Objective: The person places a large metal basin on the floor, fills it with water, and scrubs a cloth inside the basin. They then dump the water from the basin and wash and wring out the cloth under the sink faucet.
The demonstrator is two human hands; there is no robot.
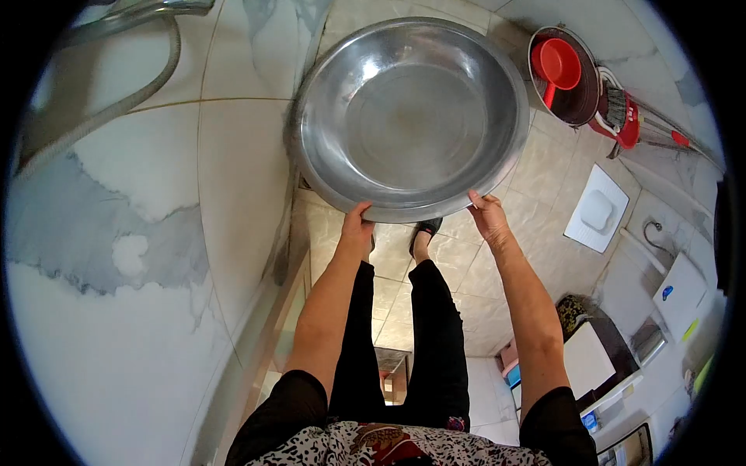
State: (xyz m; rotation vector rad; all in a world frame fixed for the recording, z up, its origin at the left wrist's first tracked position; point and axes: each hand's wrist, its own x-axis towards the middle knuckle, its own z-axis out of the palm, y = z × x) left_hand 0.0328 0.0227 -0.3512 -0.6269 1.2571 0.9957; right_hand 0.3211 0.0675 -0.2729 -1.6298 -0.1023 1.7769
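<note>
A large round metal basin is in front of me, its shiny inside facing up with nothing solid visible in it. My left hand grips the near rim on the left, thumb over the edge and fingers hidden beneath. On the right of the same rim, my right hand holds on the same way, its thumb on top. Both forearms reach straight out from my body. Below the basin's near edge a dark slipper shows on my foot.
Tiled wall stands close on the left, with a shower hose at upper left. At upper right are a dark bucket, a red dipper and a brush. A squat toilet is set in the tiled floor.
</note>
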